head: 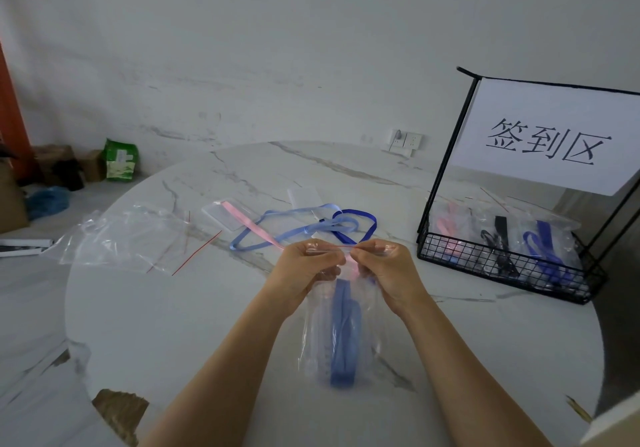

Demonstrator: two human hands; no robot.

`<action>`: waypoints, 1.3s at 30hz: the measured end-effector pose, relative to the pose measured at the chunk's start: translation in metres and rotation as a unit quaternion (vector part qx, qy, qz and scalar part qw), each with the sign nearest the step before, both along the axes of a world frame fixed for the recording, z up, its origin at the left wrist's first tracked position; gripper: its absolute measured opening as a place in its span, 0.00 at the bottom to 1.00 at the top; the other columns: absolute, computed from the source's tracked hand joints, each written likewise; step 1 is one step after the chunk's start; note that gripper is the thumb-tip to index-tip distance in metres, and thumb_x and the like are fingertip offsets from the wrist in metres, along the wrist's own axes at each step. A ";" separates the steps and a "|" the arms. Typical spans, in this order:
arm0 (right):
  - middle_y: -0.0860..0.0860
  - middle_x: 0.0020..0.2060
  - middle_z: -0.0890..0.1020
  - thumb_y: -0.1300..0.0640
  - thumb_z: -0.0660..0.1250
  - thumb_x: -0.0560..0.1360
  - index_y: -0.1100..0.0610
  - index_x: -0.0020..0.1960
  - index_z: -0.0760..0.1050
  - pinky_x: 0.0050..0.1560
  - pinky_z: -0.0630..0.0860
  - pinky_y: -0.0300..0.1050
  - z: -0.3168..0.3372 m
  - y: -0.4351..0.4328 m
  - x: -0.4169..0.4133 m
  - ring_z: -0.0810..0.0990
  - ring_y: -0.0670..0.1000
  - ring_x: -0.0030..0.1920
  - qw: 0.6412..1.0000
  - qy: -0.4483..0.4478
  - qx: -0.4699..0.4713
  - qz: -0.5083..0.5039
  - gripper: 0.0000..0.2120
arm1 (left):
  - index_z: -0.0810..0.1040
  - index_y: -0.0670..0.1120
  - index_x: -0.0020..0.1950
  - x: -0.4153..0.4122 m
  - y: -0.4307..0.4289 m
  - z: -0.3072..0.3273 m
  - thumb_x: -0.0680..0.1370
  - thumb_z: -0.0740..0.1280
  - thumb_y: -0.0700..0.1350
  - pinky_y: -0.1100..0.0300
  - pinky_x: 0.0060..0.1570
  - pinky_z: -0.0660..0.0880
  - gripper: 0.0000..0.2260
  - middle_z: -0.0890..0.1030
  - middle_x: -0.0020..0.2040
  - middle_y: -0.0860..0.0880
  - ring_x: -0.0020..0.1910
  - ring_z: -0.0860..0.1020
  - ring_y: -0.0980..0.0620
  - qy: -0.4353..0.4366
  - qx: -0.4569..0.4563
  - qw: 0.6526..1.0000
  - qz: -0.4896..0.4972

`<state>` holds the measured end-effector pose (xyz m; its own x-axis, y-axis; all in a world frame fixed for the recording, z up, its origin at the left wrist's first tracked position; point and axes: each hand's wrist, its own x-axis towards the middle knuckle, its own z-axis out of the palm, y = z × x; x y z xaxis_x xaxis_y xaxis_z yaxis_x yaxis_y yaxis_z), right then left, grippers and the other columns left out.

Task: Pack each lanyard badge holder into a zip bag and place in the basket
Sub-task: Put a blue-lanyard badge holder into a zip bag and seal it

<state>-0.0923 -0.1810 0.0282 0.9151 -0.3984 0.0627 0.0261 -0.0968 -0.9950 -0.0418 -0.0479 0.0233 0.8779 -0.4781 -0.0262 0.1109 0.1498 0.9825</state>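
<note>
Closest to the person, a clear zip bag (317, 342) hangs from both hands above the near part of the round marble table (173, 325), and a folded blue lanyard (344, 339) sits upright inside it. The left hand (304, 263) pinches the bag's top edge at its left end, fingers curled over the seal. The right hand (384, 266) pinches the same edge at its right end, so the thin red zip line stretches between the two sets of fingertips. Just beyond the hands, more lanyards lie loose on the table. A pink lanyard (252, 226) runs from a clear badge holder (225, 216) towards the hands and slips out of sight behind the left one. A light blue lanyard (273, 219) loops across the middle, and a dark blue lanyard (370, 219) curls just to its right, the straps overlapping. To the left of these lies a loose heap of spare zip bags (128, 235), crumpled and overlapping. On the right side of the table stands the black wire basket (436, 247). It holds packed bags side by side, one with a pink strap (450, 224), one with a black strap (500, 235) and one with a blue strap (547, 249). A white paper sign (550, 138) with large black characters hangs from the basket's tall frame. Farther off, on the floor by the left wall, are a green packet (119, 164) and some cardboard boxes (93, 166). A wall socket (405, 141) shows just past the table's far edge.
</note>
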 end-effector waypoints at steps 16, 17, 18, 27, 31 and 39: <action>0.50 0.27 0.77 0.63 0.68 0.73 0.62 0.44 0.80 0.34 0.72 0.34 -0.001 0.001 -0.001 0.72 0.48 0.31 0.999 -0.002 -0.044 0.021 0.03 | 0.79 0.44 0.37 -0.005 -0.005 0.003 0.74 0.68 0.37 0.65 0.32 0.71 0.06 0.76 0.29 0.49 0.29 0.72 0.53 -0.060 0.081 0.993 0.068; 0.50 0.27 0.77 0.63 0.68 0.73 0.61 0.43 0.80 0.34 0.72 0.34 -0.001 0.001 -0.001 0.72 0.48 0.30 0.999 -0.001 -0.044 0.022 0.02 | 0.79 0.44 0.38 -0.006 -0.005 0.002 0.74 0.68 0.37 0.66 0.32 0.71 0.06 0.76 0.29 0.49 0.29 0.72 0.54 -0.066 0.085 0.992 0.071; 0.50 0.27 0.77 0.63 0.68 0.73 0.60 0.42 0.80 0.34 0.72 0.35 -0.001 0.001 -0.001 0.72 0.48 0.30 0.999 0.000 -0.043 0.024 0.02 | 0.78 0.44 0.38 -0.006 -0.005 0.002 0.74 0.68 0.37 0.66 0.32 0.70 0.06 0.76 0.29 0.50 0.30 0.72 0.54 -0.071 0.088 0.991 0.073; 0.51 0.27 0.76 0.63 0.68 0.73 0.63 0.45 0.80 0.32 0.71 0.32 -0.001 -0.001 -0.001 0.72 0.47 0.29 0.999 0.000 -0.031 0.025 0.04 | 0.79 0.45 0.38 -0.003 -0.003 0.001 0.74 0.68 0.39 0.60 0.38 0.72 0.05 0.76 0.31 0.47 0.32 0.73 0.51 -0.048 0.090 0.993 0.057; 0.49 0.23 0.76 0.65 0.68 0.72 0.59 0.39 0.80 0.30 0.70 0.32 0.001 -0.002 -0.002 0.71 0.47 0.27 1.000 0.000 0.002 0.019 0.05 | 0.79 0.44 0.37 -0.001 -0.002 0.001 0.74 0.68 0.39 0.58 0.42 0.74 0.06 0.77 0.33 0.45 0.34 0.74 0.50 -0.020 0.071 0.995 0.062; 0.49 0.23 0.76 0.65 0.68 0.72 0.59 0.39 0.80 0.28 0.70 0.31 0.001 -0.001 -0.001 0.71 0.45 0.26 1.000 0.003 0.016 0.020 0.05 | 0.79 0.44 0.35 0.002 0.001 0.001 0.74 0.68 0.37 0.60 0.39 0.72 0.08 0.76 0.31 0.46 0.33 0.72 0.51 -0.031 0.064 0.995 0.072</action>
<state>-0.0937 -0.1816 0.0292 0.9310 -0.3623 0.0448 0.0228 -0.0648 -0.9976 -0.0400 -0.0468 0.0243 0.9391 -0.3429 -0.0229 0.0362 0.0323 0.9988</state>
